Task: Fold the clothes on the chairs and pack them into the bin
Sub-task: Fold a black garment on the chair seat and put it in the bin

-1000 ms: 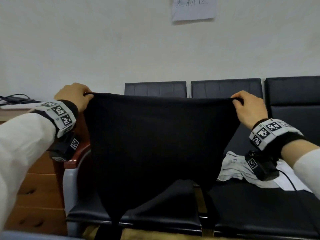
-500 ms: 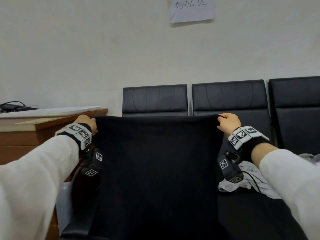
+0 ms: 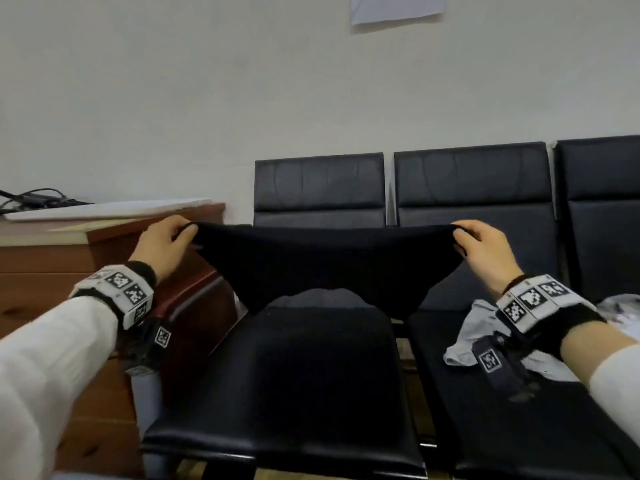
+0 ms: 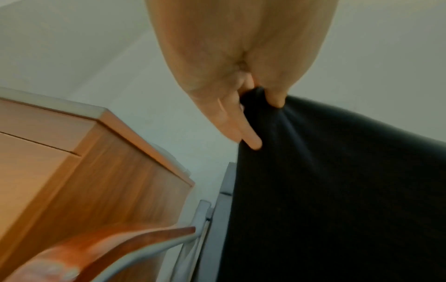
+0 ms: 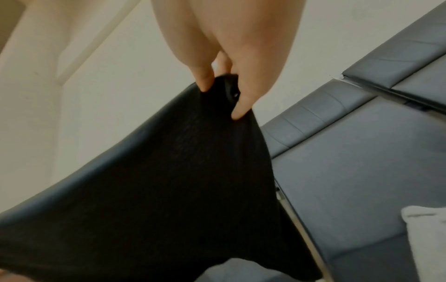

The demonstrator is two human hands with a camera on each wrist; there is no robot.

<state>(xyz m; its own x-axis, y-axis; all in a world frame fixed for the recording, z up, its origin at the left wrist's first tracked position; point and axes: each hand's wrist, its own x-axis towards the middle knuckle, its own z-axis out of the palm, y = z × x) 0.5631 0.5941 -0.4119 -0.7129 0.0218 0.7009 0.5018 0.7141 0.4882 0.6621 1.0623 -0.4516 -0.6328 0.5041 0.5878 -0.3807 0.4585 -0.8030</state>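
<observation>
A black garment (image 3: 325, 268) hangs stretched between my two hands above the left chair seat (image 3: 294, 386). My left hand (image 3: 166, 244) pinches its left top corner, thumb and fingers closed on the cloth (image 4: 313, 171). At the opposite top corner my right hand (image 3: 481, 247) pinches the fabric (image 5: 181, 162) the same way. The garment's lower edge sags near the seat's back. A crumpled white garment (image 3: 485, 337) lies on the neighbouring seat under my right wrist. No bin is in view.
A row of black padded chairs (image 3: 471, 188) stands against a pale wall. A wooden cabinet (image 3: 52, 278) with cables and a white board on top sits to the left, close to the chair's brown armrest (image 4: 115, 244). A paper sheet (image 3: 394, 6) hangs on the wall.
Both hands have come down and forward with the black garment, from chest height to just above the seat. Much less cloth now hangs below my hands.
</observation>
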